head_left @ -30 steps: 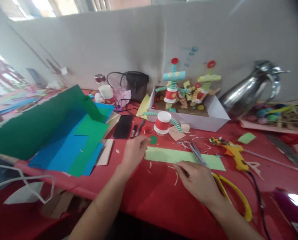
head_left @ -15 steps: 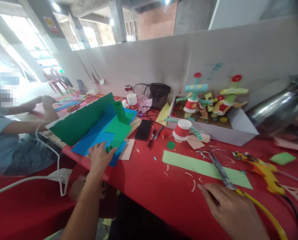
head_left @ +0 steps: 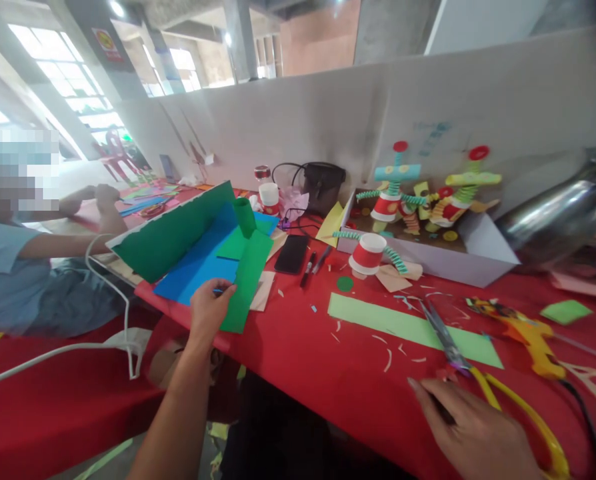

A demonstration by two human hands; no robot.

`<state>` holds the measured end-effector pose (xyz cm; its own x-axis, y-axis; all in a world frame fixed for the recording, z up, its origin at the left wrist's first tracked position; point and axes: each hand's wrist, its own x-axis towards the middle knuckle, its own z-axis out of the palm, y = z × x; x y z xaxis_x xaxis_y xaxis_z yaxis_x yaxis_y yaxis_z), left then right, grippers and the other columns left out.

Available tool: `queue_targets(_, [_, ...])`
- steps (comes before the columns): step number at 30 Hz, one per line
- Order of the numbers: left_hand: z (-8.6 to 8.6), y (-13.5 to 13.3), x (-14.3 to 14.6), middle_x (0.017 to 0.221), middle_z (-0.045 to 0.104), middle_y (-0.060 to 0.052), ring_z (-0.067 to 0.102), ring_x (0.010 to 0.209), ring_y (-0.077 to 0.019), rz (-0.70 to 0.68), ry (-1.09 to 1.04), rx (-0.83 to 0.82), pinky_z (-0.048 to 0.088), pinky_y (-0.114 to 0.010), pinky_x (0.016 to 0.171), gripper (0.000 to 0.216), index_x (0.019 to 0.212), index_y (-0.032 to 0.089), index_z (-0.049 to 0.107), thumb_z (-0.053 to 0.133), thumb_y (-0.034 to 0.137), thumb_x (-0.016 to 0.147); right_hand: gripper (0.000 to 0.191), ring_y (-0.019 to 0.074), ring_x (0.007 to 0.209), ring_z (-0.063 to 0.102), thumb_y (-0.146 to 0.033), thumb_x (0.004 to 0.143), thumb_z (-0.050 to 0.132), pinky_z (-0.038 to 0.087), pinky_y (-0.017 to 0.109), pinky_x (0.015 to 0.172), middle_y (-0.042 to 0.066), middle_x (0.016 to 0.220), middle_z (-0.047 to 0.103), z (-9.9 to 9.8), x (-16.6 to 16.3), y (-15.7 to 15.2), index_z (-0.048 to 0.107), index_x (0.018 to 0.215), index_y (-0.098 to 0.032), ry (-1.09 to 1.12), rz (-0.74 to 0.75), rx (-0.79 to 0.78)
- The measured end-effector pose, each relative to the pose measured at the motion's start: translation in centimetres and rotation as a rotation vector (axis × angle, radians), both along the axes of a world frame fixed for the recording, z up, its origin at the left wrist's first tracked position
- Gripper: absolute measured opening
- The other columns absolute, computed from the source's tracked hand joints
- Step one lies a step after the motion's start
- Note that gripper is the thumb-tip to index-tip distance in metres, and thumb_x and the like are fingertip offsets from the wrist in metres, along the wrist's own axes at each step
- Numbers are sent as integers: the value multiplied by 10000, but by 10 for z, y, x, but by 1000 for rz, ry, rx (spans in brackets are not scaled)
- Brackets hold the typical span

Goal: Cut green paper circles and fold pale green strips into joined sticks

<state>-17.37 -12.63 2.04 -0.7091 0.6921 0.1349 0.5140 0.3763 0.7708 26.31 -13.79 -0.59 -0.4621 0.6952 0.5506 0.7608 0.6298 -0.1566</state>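
Note:
My left hand (head_left: pixel 212 308) is closed at the table's near edge, its fingertips pinching the side of a long green paper strip (head_left: pixel 251 273). That strip slants from a rolled green paper tube (head_left: pixel 245 215) down over blue paper (head_left: pixel 198 263). My right hand (head_left: pixel 473 427) rests palm down on the table with thumb and forefinger apart. Beside its knuckles lie scissors with yellow handles (head_left: pixel 491 390), their blades partly over a pale green paper strip (head_left: pixel 378 317). Some of the right fingers are hidden under the hand.
A red-and-white paper cup (head_left: pixel 369 255) with spiral arms stands mid-table. Behind it a white box (head_left: pixel 423 262) holds paper-cup figures. A phone (head_left: pixel 291 254), pens, a yellow glue gun (head_left: pixel 533 340) and a metal kettle (head_left: pixel 563 200) lie around. Another person (head_left: pixel 23 260) sits at left.
My left hand has closed on the green strip, whose near end now reaches farther toward the table's front edge. The scissors' handles have swung apart beside my right hand.

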Motion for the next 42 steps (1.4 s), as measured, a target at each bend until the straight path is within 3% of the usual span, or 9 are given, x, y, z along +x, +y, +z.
queue_targets(4, [3, -2, 35, 637, 578, 23, 503, 569, -120, -134, -272, 118, 389, -248, 556, 336, 757, 191, 628, 697, 504, 654, 329, 164, 596, 695, -400, 1001, 479, 477, 272, 580, 41, 764, 747, -7, -13, -5, 695, 832, -219, 121, 22, -139])
queue_targets(10, [-1, -1, 98, 654, 574, 26, 512, 562, -81, -337, -657, 172, 423, -208, 548, 362, 723, 171, 606, 800, 460, 628, 363, 144, 578, 604, -416, 1001, 472, 460, 252, 585, 15, 677, 667, 3, -47, -13, 640, 752, -212, 322, 71, -592])
queue_targets(13, [-2, -5, 130, 664, 577, 38, 517, 550, -61, -433, -929, 154, 439, -185, 540, 368, 724, 165, 608, 866, 398, 602, 291, 163, 745, 671, -462, 974, 509, 503, 239, 650, 34, 854, 721, 11, -64, -10, 674, 1000, -224, 550, 89, -814])
queue_targets(15, [-1, -7, 149, 666, 579, 41, 526, 542, -58, -485, -1020, 125, 442, -181, 529, 362, 726, 162, 614, 881, 373, 601, 344, 180, 830, 686, -492, 949, 542, 517, 244, 677, 48, 941, 726, 13, -71, -6, 642, 1140, -224, 692, 93, -932])
queue_targets(19, [2, -6, 170, 686, 600, 34, 542, 564, -61, -566, -1074, 115, 452, -179, 540, 311, 761, 163, 650, 874, 339, 636, 331, 168, 758, 647, -499, 915, 591, 490, 249, 656, 32, 829, 694, 11, -73, 1, 655, 1028, -195, 885, 130, -1065])
queue_targets(24, [1, 9, 169, 893, 702, -27, 635, 756, -116, -558, -1054, 174, 519, -222, 680, 301, 947, 183, 721, 817, 356, 720, 286, 159, 748, 610, -466, 899, 625, 467, 258, 672, 25, 803, 681, 7, -64, 0, 672, 970, -192, 910, 141, -1160])
queue_targets(34, [-4, 29, 173, 770, 691, 0, 602, 660, -85, -541, -1025, 230, 482, -191, 618, 213, 828, 175, 730, 830, 302, 690, 314, 129, 670, 550, -476, 859, 672, 412, 241, 621, -11, 734, 619, 7, -48, 0, 660, 998, -194, 1025, 85, -1222])
queue_targets(37, [-9, 31, 173, 730, 668, 12, 568, 620, -69, -534, -980, 225, 441, -174, 570, 216, 814, 170, 722, 833, 302, 684, 355, 127, 644, 537, -465, 871, 663, 403, 236, 609, -35, 697, 601, 9, -45, -1, 627, 1135, -231, 1031, 55, -1208])
queue_targets(42, [-13, 35, 170, 658, 609, 32, 489, 533, -52, -500, -963, 195, 353, -173, 486, 260, 768, 157, 687, 853, 309, 637, 281, 194, 941, 622, -431, 947, 532, 459, 302, 842, 25, 982, 712, 13, -39, -2, 708, 1083, -258, 950, 116, -1155])
